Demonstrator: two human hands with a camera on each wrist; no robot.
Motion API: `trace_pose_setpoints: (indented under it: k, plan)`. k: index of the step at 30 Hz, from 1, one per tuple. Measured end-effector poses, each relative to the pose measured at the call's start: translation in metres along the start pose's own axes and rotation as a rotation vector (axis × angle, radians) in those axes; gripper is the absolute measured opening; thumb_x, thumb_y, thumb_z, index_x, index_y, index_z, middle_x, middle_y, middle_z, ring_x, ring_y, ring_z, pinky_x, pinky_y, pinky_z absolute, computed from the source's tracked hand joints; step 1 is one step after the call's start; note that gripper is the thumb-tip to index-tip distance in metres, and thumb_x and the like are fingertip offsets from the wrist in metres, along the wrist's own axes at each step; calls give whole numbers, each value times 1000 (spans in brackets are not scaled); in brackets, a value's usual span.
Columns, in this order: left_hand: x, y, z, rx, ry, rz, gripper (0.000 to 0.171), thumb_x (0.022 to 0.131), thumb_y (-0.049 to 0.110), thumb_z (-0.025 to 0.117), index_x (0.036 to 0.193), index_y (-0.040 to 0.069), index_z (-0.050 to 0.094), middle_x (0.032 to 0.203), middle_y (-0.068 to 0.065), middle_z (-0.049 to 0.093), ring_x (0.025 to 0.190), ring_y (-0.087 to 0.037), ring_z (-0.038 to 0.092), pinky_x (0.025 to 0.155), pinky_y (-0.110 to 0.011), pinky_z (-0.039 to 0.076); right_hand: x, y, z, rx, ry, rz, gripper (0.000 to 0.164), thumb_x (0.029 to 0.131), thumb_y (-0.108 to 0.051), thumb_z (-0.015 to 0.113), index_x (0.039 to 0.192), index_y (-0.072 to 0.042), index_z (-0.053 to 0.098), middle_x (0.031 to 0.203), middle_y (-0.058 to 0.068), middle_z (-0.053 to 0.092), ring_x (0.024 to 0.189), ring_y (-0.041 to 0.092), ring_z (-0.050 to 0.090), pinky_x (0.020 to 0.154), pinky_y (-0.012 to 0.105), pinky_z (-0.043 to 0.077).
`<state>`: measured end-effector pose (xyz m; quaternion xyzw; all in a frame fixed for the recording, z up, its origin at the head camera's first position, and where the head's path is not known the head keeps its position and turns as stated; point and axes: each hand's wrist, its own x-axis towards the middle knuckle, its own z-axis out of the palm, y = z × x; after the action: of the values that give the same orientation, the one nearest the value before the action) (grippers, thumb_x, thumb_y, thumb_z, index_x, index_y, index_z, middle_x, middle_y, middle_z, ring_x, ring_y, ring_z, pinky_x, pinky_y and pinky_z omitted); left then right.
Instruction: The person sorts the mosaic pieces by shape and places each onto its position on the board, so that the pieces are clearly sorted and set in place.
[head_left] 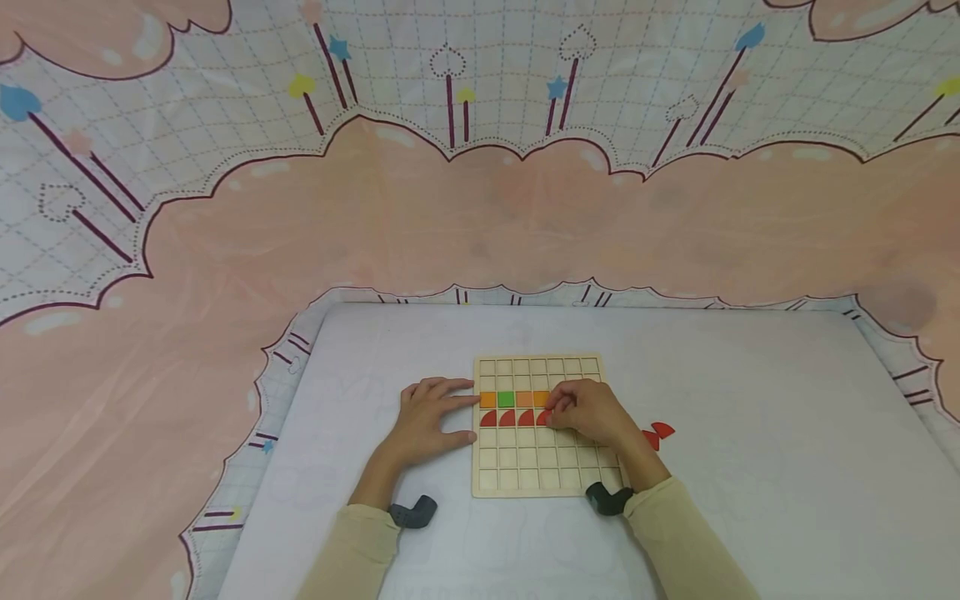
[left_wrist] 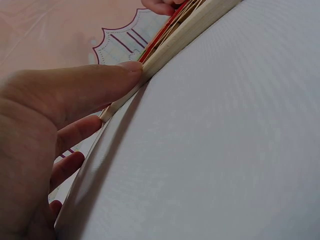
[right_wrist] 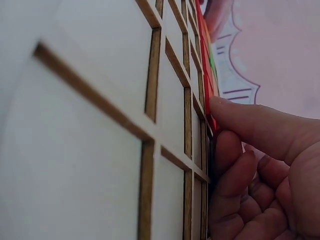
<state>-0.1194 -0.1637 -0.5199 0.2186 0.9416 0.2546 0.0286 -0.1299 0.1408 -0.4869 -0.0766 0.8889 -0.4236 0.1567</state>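
A wooden grid board (head_left: 517,457) lies on the white table. One row of its cells holds an orange square (head_left: 488,400), a green square (head_left: 506,399) and further orange squares (head_left: 524,399). In the row nearer the person sit red quarter-circle pieces (head_left: 507,418). My right hand (head_left: 592,412) pinches the rightmost red quarter-circle (head_left: 542,418) between thumb and forefinger at its cell, partly hiding it; its other fingers curl in. At the board's left edge, my left hand (head_left: 427,421) rests with fingers spread, and its thumb (left_wrist: 107,87) touches the wooden rim.
Loose red quarter-circles (head_left: 662,430) lie on the table right of the board, partly behind the right forearm. Dark wrist mounts (head_left: 414,512) sit at both cuffs. A pink patterned cloth (head_left: 480,225) surrounds the white tabletop (head_left: 757,400).
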Motion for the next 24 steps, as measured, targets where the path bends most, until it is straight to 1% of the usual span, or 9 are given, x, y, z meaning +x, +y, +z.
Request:
trace_pose_setpoints:
  k: [6,12,24]
  plan:
    - [0,0,0,-1,14,16,57,82,48,77,135,29,68,152,7,53,141,-26,39,112,-62,21,0,0,0,-7,0,-4,12,80,-9,80,88,-13,73,74,-3,62,71,14,55,67,28,45]
    - [1,-2,1,8,-2,10,59,83,50,76,137,30,66,154,8,52,142,-25,38,113,-60,21,0,2,0,-18,8,-12,12,79,-9,80,88,-15,73,74,-3,62,72,14,56,68,28,46]
    - [0,-3,2,-6,0,5,59,83,50,76,137,30,66,154,8,51,142,-25,37,113,-60,20,-2,3,1,16,4,10,11,81,-8,79,88,-15,73,75,-2,62,72,15,56,66,27,45]
